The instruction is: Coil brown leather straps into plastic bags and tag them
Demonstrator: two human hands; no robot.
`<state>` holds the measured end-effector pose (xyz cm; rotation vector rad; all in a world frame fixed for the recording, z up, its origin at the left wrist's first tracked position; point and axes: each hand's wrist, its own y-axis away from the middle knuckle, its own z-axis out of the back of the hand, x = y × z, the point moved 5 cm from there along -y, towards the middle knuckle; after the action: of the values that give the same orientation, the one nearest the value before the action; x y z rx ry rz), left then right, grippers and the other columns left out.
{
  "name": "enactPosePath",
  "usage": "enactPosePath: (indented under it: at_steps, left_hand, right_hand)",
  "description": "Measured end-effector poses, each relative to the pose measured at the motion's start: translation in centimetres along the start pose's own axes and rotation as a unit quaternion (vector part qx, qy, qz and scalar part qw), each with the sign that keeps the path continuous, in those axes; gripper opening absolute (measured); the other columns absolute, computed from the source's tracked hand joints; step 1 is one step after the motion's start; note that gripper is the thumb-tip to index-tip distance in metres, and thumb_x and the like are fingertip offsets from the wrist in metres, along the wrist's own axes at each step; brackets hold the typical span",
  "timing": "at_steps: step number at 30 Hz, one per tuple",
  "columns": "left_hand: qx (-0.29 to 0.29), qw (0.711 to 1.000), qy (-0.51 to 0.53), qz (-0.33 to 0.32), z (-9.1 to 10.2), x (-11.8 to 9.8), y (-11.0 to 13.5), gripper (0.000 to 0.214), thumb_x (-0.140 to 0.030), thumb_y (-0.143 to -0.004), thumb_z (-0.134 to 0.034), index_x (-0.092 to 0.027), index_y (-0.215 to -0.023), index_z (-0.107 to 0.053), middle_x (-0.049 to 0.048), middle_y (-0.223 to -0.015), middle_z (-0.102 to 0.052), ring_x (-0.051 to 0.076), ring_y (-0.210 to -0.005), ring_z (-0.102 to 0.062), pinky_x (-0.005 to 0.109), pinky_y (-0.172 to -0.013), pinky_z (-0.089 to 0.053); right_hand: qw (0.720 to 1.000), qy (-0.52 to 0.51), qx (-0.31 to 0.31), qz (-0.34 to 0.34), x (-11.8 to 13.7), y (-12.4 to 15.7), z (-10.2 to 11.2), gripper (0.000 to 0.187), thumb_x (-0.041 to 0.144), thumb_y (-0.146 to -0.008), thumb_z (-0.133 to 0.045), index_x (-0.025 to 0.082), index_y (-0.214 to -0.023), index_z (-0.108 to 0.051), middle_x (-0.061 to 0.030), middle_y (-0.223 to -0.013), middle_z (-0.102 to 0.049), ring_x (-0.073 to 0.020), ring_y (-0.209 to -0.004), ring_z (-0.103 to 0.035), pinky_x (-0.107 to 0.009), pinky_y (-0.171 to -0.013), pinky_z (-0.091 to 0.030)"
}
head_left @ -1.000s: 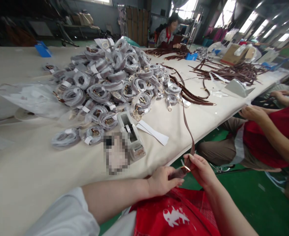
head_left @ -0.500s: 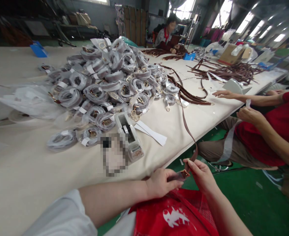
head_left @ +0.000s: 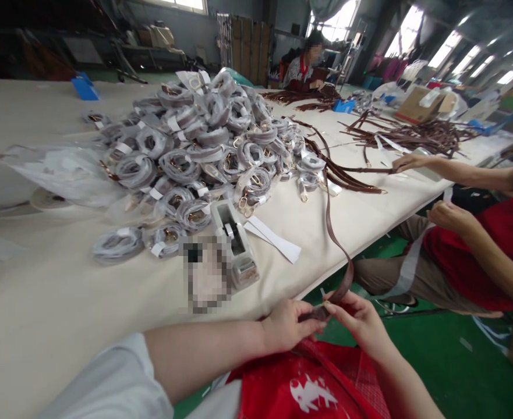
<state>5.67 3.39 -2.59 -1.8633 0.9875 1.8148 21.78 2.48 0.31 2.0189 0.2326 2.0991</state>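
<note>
A long brown strap [head_left: 333, 224] runs from the table edge down to my lap, where both hands grip it. My left hand [head_left: 287, 326] is closed around its near end. Just to the right, my right hand [head_left: 354, 317] pinches the strap between thumb and fingers, close to the left fingertips. Small parts at the pinch are too fine to make out. Beyond my hands, a grey tape dispenser [head_left: 235, 244] stands on the table beside two white paper strips [head_left: 276, 238].
A large heap of coiled straps in clear wrap [head_left: 212, 134] covers the middle of the table [head_left: 64, 302]. Several loose brown straps [head_left: 347, 177] lie right of it. A co-worker in red [head_left: 496, 227] sits at my right, one hand on a strap. Another person [head_left: 302, 67] works at the far side.
My right hand has shifted slightly inward and down along the strap, hiding the orange-edged end. The co-worker's far hand has taken hold of a brown strap. The view has turned slightly left.
</note>
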Motion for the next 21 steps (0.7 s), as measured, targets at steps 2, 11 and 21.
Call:
enactPosePath:
  at_steps: [2, 11, 21]
  left_hand:
    - [0.009, 1.000, 0.002, 0.013, -0.1, 0.1, 0.0, 0.039, -0.050, -0.084, -0.062, -0.012, -0.087, -0.071, 0.0036, -0.069, -0.067, 0.014, -0.058, -0.059, 0.022, -0.052, -0.040]
    - [0.036, 0.995, -0.088, 0.008, 0.1, -0.7, 0.2, 0.037, -0.049, -0.083, -0.063, -0.015, -0.094, -0.073, 0.0034, -0.080, -0.072, 0.017, -0.071, -0.063, 0.023, -0.061, -0.043]
    - [0.038, 0.997, -0.062, 0.010, 0.0, -0.5, 0.3, 0.044, -0.056, -0.078, -0.067, -0.016, -0.094, -0.074, -0.0006, -0.073, -0.064, 0.013, -0.066, -0.052, 0.022, -0.058, -0.036]
  right_hand:
    - [1.000, -0.015, 0.000, -0.006, -0.4, 0.0, 0.1, 0.024, 0.040, -0.069, -0.084, 0.023, -0.084, -0.078, -0.0033, -0.074, -0.075, -0.0180, -0.068, -0.065, -0.028, -0.066, -0.053]
    - [0.999, -0.031, -0.001, 0.007, 0.1, 0.3, 1.4, 0.028, 0.048, -0.080, -0.072, 0.022, -0.075, -0.078, -0.0077, -0.114, -0.067, -0.0231, -0.088, -0.062, -0.030, -0.068, -0.051]
    - [1.000, 0.017, 0.012, 0.011, -0.7, 0.1, 1.1, 0.024, 0.045, -0.081, -0.073, 0.023, -0.080, -0.081, -0.0107, -0.123, -0.066, -0.0328, -0.111, -0.057, -0.036, -0.077, -0.052]
